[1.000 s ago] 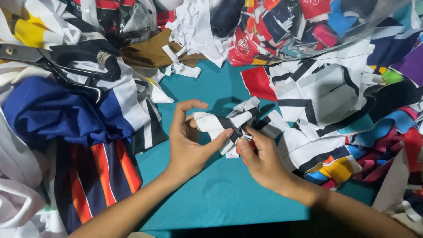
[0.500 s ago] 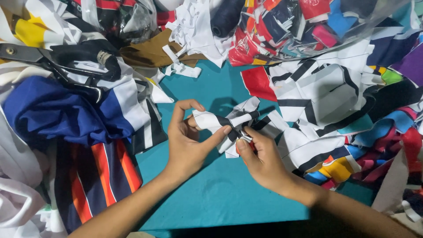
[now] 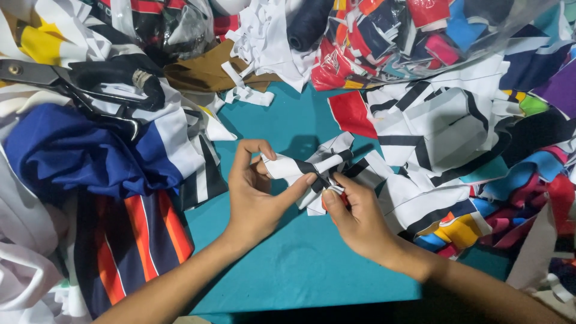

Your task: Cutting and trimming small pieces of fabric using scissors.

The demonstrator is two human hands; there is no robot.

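- Left hand (image 3: 255, 198) pinches a black-and-white fabric bow (image 3: 312, 171) above the teal tabletop (image 3: 300, 270) middle.
- Right hand (image 3: 354, 219) grips its centre, perhaps holding something red.
- Scissors (image 3: 72, 81) lie far-left.

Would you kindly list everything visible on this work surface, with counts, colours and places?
fabric bow: one, black and white, centre, held by both hands
table: one, teal, beneath everything
scissors: one pair, black, upper left
blue cloth: one, left
orange-striped cloth: one, lower left
white scraps: a heap, top centre
clear bag: one, holding mixed-colour pieces, top right
striped offcuts: a pile, right
left hand: one
right hand: one
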